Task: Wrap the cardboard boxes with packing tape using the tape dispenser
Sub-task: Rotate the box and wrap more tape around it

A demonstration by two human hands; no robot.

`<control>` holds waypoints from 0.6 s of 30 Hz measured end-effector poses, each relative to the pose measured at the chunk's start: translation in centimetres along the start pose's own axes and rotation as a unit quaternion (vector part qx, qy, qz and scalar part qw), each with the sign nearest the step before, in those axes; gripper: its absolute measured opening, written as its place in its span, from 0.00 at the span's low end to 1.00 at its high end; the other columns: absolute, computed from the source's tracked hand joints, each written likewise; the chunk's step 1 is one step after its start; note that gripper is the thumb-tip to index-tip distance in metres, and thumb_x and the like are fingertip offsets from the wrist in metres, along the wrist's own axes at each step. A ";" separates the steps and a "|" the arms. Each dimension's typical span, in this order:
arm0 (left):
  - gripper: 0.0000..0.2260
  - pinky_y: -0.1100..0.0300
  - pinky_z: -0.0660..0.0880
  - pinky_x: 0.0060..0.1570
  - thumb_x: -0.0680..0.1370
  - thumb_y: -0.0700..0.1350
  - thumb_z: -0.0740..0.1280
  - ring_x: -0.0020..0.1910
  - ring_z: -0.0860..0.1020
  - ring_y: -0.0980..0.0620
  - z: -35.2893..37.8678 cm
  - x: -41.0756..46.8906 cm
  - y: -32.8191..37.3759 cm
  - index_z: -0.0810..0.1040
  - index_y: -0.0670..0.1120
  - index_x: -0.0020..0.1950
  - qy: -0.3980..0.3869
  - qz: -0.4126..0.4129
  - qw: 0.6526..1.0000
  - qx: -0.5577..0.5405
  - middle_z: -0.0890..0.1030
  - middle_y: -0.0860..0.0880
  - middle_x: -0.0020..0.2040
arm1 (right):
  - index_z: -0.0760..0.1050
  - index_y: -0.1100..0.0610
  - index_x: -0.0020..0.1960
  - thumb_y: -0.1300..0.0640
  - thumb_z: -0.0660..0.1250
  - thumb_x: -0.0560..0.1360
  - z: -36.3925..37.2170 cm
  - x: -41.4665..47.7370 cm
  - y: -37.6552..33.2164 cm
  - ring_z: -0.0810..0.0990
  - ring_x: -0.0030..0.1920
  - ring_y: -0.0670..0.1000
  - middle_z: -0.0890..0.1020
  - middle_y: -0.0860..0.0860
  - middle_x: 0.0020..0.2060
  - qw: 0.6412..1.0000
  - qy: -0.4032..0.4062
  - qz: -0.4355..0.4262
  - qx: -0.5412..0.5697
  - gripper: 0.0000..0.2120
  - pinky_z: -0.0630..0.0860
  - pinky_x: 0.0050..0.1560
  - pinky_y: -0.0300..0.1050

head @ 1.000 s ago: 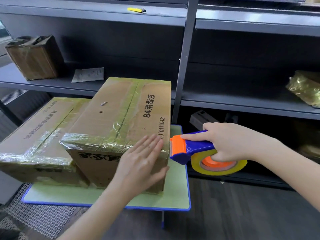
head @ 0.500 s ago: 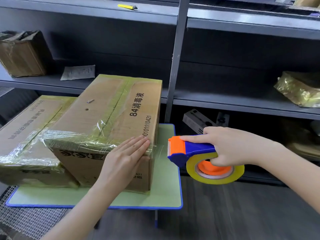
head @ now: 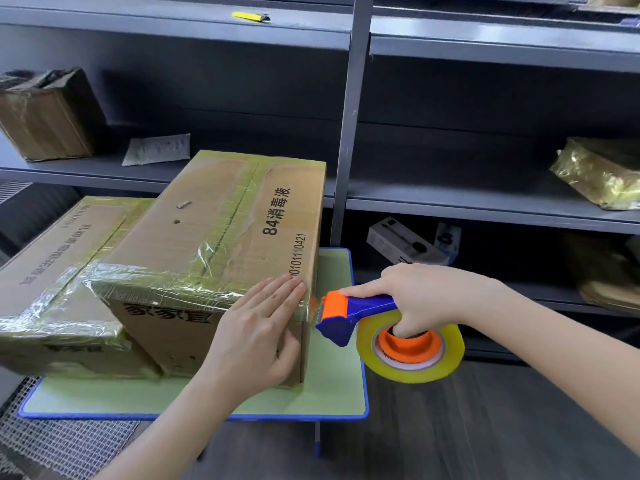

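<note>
A taped cardboard box (head: 221,230) with black print stands on a small green table (head: 332,393), leaning against a second, lower taped box (head: 59,258) on its left. My left hand (head: 259,327) presses flat on the first box's near right corner, fingers straight over the tape band. My right hand (head: 419,299) grips the blue and orange tape dispenser (head: 349,313), forefinger along its top, with the yellow tape roll (head: 412,351) hanging below. The dispenser's orange head sits just right of the box corner, and a short strip of tape runs from it to the box.
Grey metal shelving (head: 485,209) stands behind the table, with an upright post (head: 349,133) near the box. On the shelves are a wrapped box (head: 48,116), a paper packet (head: 159,148), a yellow knife (head: 247,16), a crumpled tape bundle (head: 599,171) and a small carton (head: 401,242).
My left hand slid up from the box's front face to the taped top corner. The dispenser stays by the corner, held by my right hand. The camera view shifted slightly.
</note>
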State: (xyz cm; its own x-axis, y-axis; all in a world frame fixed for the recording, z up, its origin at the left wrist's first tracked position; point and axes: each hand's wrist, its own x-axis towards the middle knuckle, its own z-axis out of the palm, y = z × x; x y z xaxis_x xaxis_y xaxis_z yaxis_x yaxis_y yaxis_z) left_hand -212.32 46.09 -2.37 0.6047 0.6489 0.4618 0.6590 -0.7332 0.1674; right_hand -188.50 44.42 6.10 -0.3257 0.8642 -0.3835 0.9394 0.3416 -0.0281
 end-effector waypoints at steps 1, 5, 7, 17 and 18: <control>0.25 0.54 0.65 0.67 0.69 0.44 0.57 0.65 0.74 0.47 0.0 0.1 0.2 0.77 0.39 0.63 -0.001 -0.002 1.000 0.000 0.77 0.45 0.63 | 0.50 0.30 0.72 0.55 0.66 0.71 0.2 0.1 -0.1 0.72 0.38 0.48 0.74 0.52 0.42 1.000 -0.001 -0.001 -0.004 0.39 0.68 0.33 0.41; 0.25 0.53 0.66 0.66 0.69 0.44 0.57 0.64 0.74 0.46 0.2 0.1 0.5 0.77 0.38 0.63 0.002 -0.011 1.000 0.007 0.77 0.44 0.63 | 0.51 0.32 0.73 0.55 0.66 0.71 0.4 0.3 -0.4 0.69 0.34 0.47 0.75 0.53 0.41 1.000 -0.022 0.001 0.019 0.39 0.64 0.30 0.39; 0.24 0.54 0.65 0.66 0.69 0.44 0.57 0.63 0.76 0.46 0.1 0.3 0.6 0.78 0.38 0.62 0.000 -0.011 1.000 0.010 0.78 0.44 0.62 | 0.53 0.32 0.73 0.56 0.66 0.71 0.4 0.6 -0.2 0.69 0.32 0.46 0.75 0.51 0.40 1.000 -0.013 -0.001 0.011 0.39 0.64 0.29 0.39; 0.19 0.56 0.73 0.58 0.76 0.54 0.62 0.51 0.81 0.49 2.0 1.3 2.4 0.81 0.39 0.49 0.135 -0.076 0.984 0.084 0.83 0.47 0.51 | 0.56 0.36 0.74 0.56 0.64 0.71 3.7 1.3 -0.4 0.68 0.31 0.46 0.69 0.48 0.35 1.000 -0.003 0.029 -0.002 0.36 0.69 0.31 0.42; 0.15 0.56 0.74 0.56 0.75 0.50 0.64 0.50 0.82 0.49 2.5 1.6 2.5 0.81 0.39 0.47 0.157 -0.078 0.979 0.101 0.83 0.47 0.50 | 0.55 0.36 0.74 0.55 0.64 0.72 3.5 1.5 -0.6 0.68 0.32 0.46 0.70 0.49 0.37 1.000 0.014 0.025 -0.003 0.36 0.71 0.34 0.44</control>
State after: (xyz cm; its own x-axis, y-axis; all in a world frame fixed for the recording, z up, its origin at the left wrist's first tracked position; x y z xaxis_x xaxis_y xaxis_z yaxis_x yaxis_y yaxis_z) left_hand -208.59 45.84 -3.39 0.3428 0.6316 0.6954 0.8266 -0.5545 0.0961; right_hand -189.19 44.20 2.29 -0.2820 0.8898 -0.3586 0.9538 0.3005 -0.0044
